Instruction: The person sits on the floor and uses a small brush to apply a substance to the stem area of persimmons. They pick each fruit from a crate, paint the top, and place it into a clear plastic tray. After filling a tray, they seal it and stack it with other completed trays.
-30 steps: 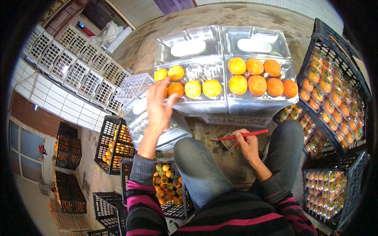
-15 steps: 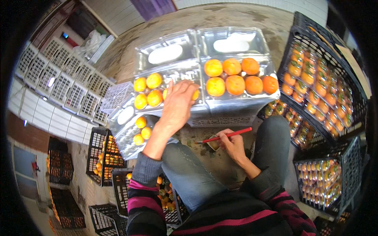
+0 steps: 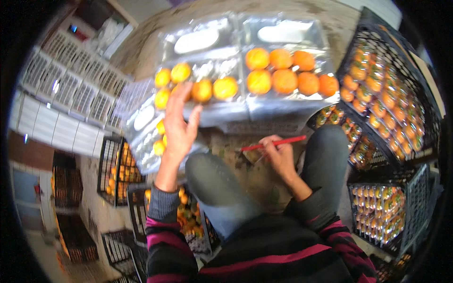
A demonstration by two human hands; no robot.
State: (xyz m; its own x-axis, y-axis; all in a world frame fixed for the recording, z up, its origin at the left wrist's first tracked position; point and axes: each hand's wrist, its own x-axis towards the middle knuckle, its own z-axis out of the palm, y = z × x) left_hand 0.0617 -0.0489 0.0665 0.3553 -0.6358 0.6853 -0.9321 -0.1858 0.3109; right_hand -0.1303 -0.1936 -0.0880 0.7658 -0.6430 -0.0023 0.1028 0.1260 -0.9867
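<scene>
My left hand reaches over the front edge of the left clear plastic clamshell, thumb apart from the fingers. Its fingertips lie over an orange fruit, which looks like a persimmon and is partly hidden. Beside the fingers in that tray's front row sit another fruit and a fruit at the end. The right clamshell holds several fruits in two rows, its lid open behind. Between my knees, my right hand grips a slim red-handled brush, its tip pointing left. A small pale object under the brush is too blurred to name.
A third clamshell with fruit lies at the left, partly behind my left forearm. Black crates of packed fruit stand at the right. Crates of loose fruit are on the left floor. White crates line the far left.
My left hand has moved left along the front row, away from the two right-hand fruits there, which now show. The right hand still holds the brush. The whole view has shifted slightly.
</scene>
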